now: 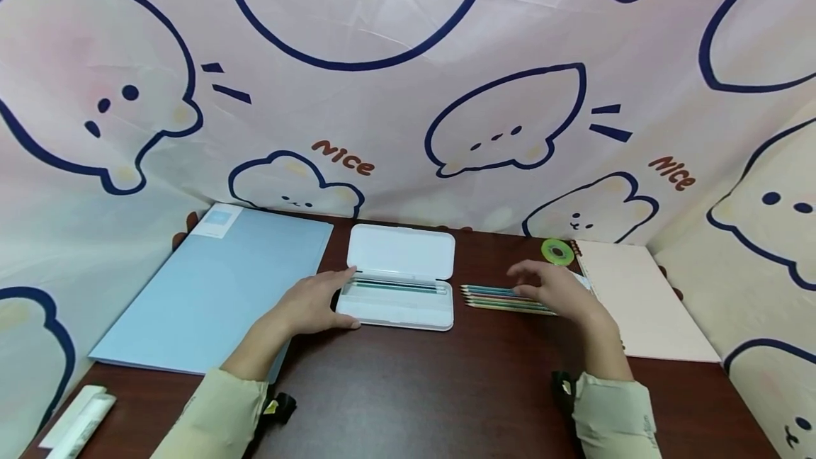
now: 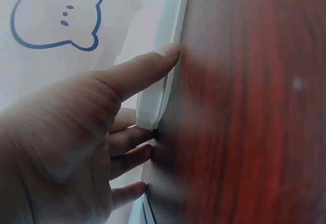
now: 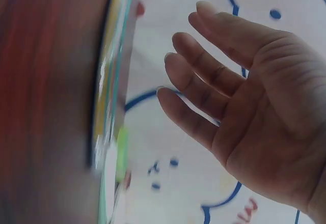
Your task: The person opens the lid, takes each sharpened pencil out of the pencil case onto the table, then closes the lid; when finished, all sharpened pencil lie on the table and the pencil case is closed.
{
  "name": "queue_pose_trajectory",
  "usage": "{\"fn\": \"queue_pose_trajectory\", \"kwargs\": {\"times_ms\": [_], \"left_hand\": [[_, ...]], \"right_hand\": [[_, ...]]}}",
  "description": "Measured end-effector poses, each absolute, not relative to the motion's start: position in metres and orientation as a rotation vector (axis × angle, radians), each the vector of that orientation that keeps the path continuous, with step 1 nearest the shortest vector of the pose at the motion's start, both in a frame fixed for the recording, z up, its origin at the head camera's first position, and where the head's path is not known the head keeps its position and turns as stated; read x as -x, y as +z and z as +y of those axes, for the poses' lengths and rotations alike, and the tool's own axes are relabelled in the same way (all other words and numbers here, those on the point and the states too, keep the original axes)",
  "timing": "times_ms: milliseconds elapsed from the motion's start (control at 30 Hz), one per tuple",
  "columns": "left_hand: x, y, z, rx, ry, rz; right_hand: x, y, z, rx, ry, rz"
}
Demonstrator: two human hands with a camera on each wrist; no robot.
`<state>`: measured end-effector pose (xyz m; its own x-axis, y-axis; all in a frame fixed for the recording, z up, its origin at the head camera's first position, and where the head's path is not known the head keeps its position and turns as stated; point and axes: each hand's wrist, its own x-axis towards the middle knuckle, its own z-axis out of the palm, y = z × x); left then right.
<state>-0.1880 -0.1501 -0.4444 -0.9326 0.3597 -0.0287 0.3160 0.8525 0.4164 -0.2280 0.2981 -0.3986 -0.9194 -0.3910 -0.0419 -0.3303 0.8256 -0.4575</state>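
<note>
While the left hand (image 1: 312, 303) grips the left end of the white pencil case (image 1: 398, 316), thumb on the near wall and index finger up by the hinge, the right hand (image 1: 567, 292) hovers over a row of coloured pencils (image 1: 503, 300), fingers loosely bent, nothing in them! That left-hand hold, I'd judge, is there to stop the case sliding on the table (image 1: 395, 388). The case sits flat in the middle, its lid (image 1: 401, 250) folded back, which leaves the tray exposed; a few pencils (image 1: 398, 285) lie along its hinge side. And look at that row, just right of the case, side by side, points towards it: handy for the right hand, it seems. The blue folder (image 1: 217, 275) and cream notebook (image 1: 644, 303) flank the work, presumably keeping the middle free.
</note>
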Motion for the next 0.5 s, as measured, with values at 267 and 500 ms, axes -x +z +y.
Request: {"fn": "queue_pose_trajectory", "kwargs": {"times_ms": [267, 500], "left_hand": [[0.188, -0.443, -0.150, -0.524, 0.625, 2.926], [0.187, -0.443, -0.149, -0.513, 0.641, 2.921]], "right_hand": [[0.240, -0.398, 0.236, 0.717, -0.698, 2.903], [0.242, -0.403, 0.185, 0.752, -0.637, 2.898]]}}
